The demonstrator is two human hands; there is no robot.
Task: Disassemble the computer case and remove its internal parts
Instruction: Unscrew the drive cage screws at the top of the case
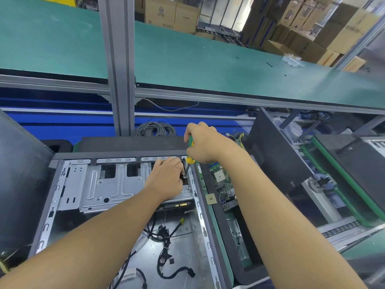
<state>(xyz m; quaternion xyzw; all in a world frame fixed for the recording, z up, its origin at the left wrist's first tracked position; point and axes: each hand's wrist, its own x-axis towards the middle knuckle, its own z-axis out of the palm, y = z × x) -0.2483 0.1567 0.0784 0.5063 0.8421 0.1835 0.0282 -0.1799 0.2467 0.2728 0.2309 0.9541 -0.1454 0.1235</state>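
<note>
Right hand [205, 143] gripping a green-and-yellow screwdriver [190, 159] upright, tip at the drive cage [108, 189] of the open computer case [200, 213]; left hand [166, 180] rests on the cage beside the tip, its grasp indiscernible.

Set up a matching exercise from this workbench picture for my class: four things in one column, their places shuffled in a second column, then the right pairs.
Things
1. screwdriver
2. green circuit board
3. black cables
4. coil of grey cable

Places
A. beyond the far side of the computer case, by the grey post
B. lying on the case floor
C. gripped in the right hand
D. outside the case, to its right

Pairs: 1-C, 2-D, 3-B, 4-A
</note>
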